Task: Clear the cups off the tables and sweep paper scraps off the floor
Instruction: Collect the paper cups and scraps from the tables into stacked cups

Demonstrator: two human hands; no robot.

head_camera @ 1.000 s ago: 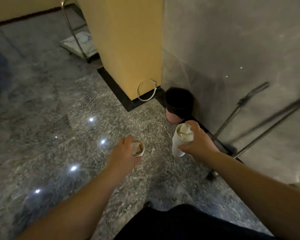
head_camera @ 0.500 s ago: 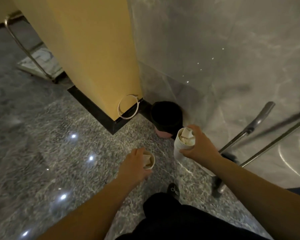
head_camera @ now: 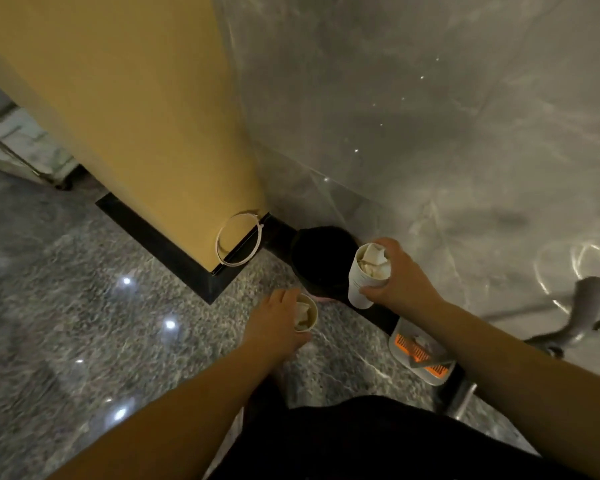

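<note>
My left hand [head_camera: 278, 320] grips a small paper cup [head_camera: 307, 317] with crumpled paper inside, just in front of a black-lined bin [head_camera: 321, 258] that stands in the corner by the wall. My right hand [head_camera: 400, 275] holds a taller white stack of cups [head_camera: 362, 282] stuffed with paper scraps, right beside the bin's right rim. Both cups are upright and above the floor.
A yellow pillar [head_camera: 136, 116] with a black base rises at left, a white ring [head_camera: 238, 239] leaning on its corner. A grey marble wall [head_camera: 430, 116] lies behind the bin. A white and orange dustpan [head_camera: 420, 355] and metal handles [head_camera: 582, 306] stand at right.
The view has closed in on the corner and the bin looks nearer. Both hands with their cups have come closer to the bin; the dustpan has come into view.
</note>
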